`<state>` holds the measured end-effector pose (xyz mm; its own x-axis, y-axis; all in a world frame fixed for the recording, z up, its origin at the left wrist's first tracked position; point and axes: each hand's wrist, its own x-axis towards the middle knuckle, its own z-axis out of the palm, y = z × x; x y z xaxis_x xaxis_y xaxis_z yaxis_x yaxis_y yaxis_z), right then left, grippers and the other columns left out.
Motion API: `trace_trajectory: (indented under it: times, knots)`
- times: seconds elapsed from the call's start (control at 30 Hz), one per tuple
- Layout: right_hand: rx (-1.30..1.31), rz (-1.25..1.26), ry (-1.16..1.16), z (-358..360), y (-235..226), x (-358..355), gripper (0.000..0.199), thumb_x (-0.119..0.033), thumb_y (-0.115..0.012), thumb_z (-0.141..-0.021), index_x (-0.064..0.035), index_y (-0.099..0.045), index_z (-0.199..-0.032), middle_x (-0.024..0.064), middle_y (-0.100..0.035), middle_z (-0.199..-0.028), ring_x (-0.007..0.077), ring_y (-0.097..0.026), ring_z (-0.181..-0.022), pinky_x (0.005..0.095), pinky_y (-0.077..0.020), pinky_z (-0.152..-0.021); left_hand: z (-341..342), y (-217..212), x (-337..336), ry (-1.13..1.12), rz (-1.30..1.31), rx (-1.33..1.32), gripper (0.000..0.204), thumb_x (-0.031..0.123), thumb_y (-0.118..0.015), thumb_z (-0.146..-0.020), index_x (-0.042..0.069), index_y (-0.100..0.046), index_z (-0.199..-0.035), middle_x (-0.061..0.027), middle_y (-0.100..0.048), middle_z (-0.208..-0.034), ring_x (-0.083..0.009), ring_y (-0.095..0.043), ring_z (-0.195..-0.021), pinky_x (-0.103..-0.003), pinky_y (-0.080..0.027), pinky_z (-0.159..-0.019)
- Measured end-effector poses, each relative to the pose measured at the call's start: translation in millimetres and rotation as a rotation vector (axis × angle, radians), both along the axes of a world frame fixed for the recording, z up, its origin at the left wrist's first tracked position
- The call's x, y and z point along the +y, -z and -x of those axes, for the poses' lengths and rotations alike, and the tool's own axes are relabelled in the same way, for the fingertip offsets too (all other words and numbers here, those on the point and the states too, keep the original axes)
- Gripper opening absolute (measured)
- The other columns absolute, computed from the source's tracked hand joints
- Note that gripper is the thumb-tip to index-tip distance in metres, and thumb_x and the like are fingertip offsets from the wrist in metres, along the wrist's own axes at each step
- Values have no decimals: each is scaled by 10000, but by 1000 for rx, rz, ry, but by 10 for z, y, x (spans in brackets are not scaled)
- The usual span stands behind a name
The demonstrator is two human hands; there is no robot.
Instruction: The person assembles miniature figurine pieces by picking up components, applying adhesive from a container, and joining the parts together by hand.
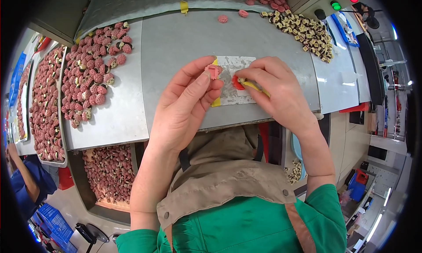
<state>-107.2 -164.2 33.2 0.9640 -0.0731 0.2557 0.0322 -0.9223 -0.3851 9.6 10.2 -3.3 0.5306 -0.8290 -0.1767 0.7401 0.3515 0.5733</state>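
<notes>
My left hand (187, 99) pinches a small pink flower-shaped part (213, 70) between thumb and fingertips, above a worn metal plate (239, 97) on the grey worktable (180, 46). My right hand (274, 88) grips a yellow-handled tool (255, 85) whose tip touches a small red round piece (238, 82) lying on that plate. The two hands are a few centimetres apart.
A heap of pink flower-shaped parts (90, 73) lies at the left, with trays of them (44, 103) beyond and a bin of them (110, 171) below the table. Cream and dark parts (305, 31) pile at the upper right. Red and green buttons (344, 1) sit on a panel. Another person's blue sleeve (26, 182) shows at the lower left.
</notes>
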Motion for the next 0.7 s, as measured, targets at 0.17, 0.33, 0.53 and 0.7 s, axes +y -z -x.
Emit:
trace_trajectory:
  times: [0.17,0.33,0.53,0.7]
  knots:
    - [-31,43,57,13,-36,89,260,-32,-686,-731,-57,-652,-987,81,-584,-935,272,-569,-890,366,-467,-775,-1,12,8,2,-8,-6,376,112,-533,-959,-4,-464,-1310,-74,-603,-1138,-97,-596,-955,-239,-492,-863]
    - [-23,62,65,5,-3,66,233,-32,-675,-740,-56,-648,-970,86,-585,-922,277,-568,-876,375,-467,-762,2,5,10,6,-8,-16,377,112,-533,-960,-4,-465,-1312,-75,-604,-1144,-99,-598,-957,-237,-491,-863]
    - [-25,43,26,-12,9,50,239,-12,-660,-743,-61,-653,-977,82,-590,-906,270,-568,-866,368,-468,-750,16,6,-1,2,-21,-58,378,116,-531,-961,-5,-465,-1313,-71,-606,-1142,-98,-598,-954,-236,-487,-862]
    - [-25,31,-14,3,11,-14,248,-2,-653,-745,-59,-658,-986,74,-589,-902,267,-564,-864,369,-467,-747,19,-17,3,17,-43,-58,367,125,-536,-960,-5,-478,-1298,-66,-609,-1133,-95,-593,-942,-237,-482,-862]
